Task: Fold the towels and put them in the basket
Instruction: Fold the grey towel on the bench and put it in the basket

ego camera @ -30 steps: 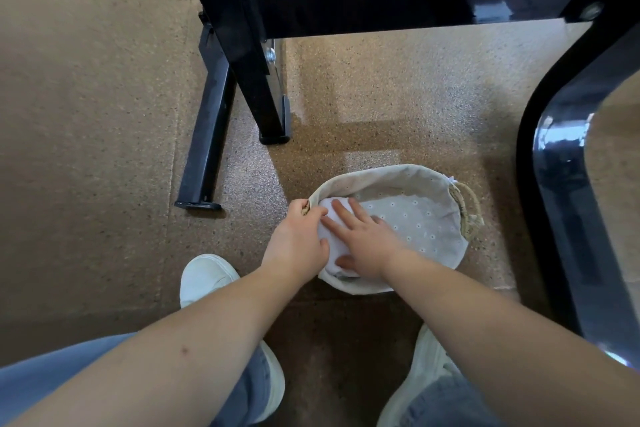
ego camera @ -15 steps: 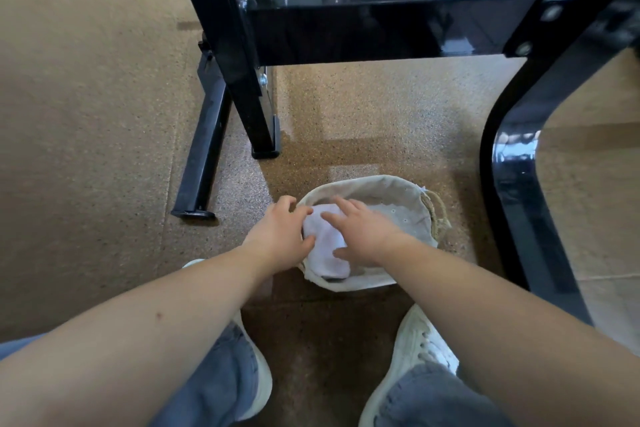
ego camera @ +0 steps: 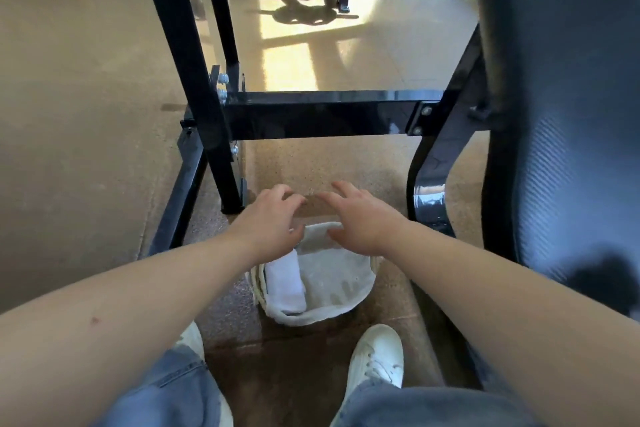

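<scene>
**A:** In the head view, where is the towel?

**B:** The folded white towel [ego camera: 285, 282] lies inside the basket [ego camera: 311, 317], against its left wall.

**A:** And the hands?

**B:** The left hand [ego camera: 273, 222] and the right hand [ego camera: 360, 218] hover over the far rim. Their fingers are spread and relaxed, and they hold nothing.

**A:** How will a towel handle?

**B:** I judge it light, soft and not slippery. It is better to pinch it at the folded edges, so the fold does not open.
</scene>
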Demonstrator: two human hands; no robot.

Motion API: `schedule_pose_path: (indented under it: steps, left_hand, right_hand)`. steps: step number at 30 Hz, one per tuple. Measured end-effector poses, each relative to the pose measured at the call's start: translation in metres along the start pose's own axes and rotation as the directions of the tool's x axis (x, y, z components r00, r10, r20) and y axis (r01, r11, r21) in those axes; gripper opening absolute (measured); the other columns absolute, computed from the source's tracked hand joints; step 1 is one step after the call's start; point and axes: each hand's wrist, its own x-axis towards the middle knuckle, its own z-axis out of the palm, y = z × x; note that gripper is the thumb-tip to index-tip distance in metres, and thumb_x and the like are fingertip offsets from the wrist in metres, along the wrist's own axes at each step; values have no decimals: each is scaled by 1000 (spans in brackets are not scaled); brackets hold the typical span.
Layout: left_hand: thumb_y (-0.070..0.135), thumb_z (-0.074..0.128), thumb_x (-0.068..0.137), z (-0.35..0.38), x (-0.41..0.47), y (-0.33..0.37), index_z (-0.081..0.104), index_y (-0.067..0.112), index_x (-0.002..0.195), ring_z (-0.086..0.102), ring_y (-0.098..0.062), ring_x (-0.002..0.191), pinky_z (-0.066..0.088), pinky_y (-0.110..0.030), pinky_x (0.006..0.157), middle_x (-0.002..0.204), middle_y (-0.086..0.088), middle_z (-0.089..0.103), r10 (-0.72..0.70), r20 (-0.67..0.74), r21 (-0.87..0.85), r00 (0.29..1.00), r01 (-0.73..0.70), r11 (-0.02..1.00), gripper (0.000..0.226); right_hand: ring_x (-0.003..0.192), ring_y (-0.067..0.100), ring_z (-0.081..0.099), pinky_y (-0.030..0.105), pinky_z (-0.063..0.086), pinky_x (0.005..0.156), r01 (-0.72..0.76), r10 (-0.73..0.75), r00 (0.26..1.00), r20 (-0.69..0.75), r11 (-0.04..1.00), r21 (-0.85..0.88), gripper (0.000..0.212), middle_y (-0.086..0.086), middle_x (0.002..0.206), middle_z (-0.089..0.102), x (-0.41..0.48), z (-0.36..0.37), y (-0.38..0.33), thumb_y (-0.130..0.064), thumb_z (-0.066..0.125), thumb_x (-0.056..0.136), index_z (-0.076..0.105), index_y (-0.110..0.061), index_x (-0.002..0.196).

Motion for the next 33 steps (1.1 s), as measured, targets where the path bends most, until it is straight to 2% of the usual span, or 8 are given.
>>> schedule_pose_path:
  steps: [3, 7, 11, 16, 21, 24, 29, 33]
  left_hand:
    - [43, 59, 94, -20, 4, 24, 50, 23, 141, 45, -25, 130, 49, -37, 96, 147, -3, 42, 76, -23, 4, 997, -76, 997, 52]
    - [38, 63, 91, -42, 8, 56, 50, 28, 143, 45, -18, 130, 42, -25, 89, 145, 2, 41, 158, -77, -5, 984, -159, 987, 54]
    - [40, 63, 93, -57, 10, 89, 48, 33, 143, 45, -15, 131, 44, -29, 97, 145, 8, 42, 208, -146, -21, 967, -213, 977, 52]
    - [42, 64, 93, -71, 10, 130, 50, 36, 140, 56, -13, 119, 47, -28, 91, 145, 11, 44, 213, -209, -69, 954, -232, 970, 49]
    - [42, 64, 93, -75, 11, 165, 51, 37, 139, 58, -12, 113, 43, -24, 82, 145, 11, 44, 256, -247, -70, 935, -281, 957, 48]
    - [41, 63, 93, -75, 13, 185, 51, 37, 138, 57, -10, 114, 46, -24, 84, 143, 11, 45, 320, -260, -80, 911, -350, 933, 46]
    - [35, 63, 93, -78, 16, 222, 55, 36, 134, 54, -10, 118, 52, -34, 96, 134, 14, 49, 428, -287, -82, 857, -467, 880, 41]
    - [36, 60, 94, -81, 16, 259, 56, 36, 133, 53, -6, 115, 52, -31, 93, 134, 17, 48, 512, -292, -60, 808, -550, 833, 39]
  right_hand:
    - [150, 33, 27, 47, 35, 118, -3, 3, 997, -79, 1000, -6, 76, 3, 168, 13, -25, -27, 4, -36, 63, 97, 19, -36, 159]
    - [148, 32, 32, 45, 37, 116, -37, 48, 987, -151, 997, 72, 74, 2, 168, 13, -61, -55, 16, -36, 60, 97, 19, -37, 159]
    - [147, 27, 35, 39, 37, 115, -34, 71, 968, -240, 987, 154, 71, -2, 167, 17, -97, -76, 26, -35, 61, 96, 24, -38, 157]
    - [147, 22, 34, 29, 33, 110, -25, 97, 933, -347, 978, 206, 66, -7, 165, 20, -136, -96, 39, -34, 62, 97, 29, -42, 153]
    - [145, 21, 39, 28, 36, 108, -64, 146, 909, -390, 975, 214, 62, -8, 164, 21, -171, -107, 55, -35, 60, 98, 32, -41, 153]
    - [144, 24, 40, 31, 38, 110, -100, 160, 895, -416, 982, 162, 62, -4, 164, 24, -195, -113, 65, -37, 60, 97, 34, -37, 154]
    - [145, 29, 36, 42, 36, 116, -229, 224, 910, -348, 973, 28, 61, 1, 164, 24, -243, -123, 90, -39, 57, 98, 34, -33, 155]
    - [142, 30, 37, 48, 40, 112, -353, 324, 923, -209, 928, -120, 59, 2, 162, 24, -289, -127, 118, -42, 52, 99, 31, -35, 154]
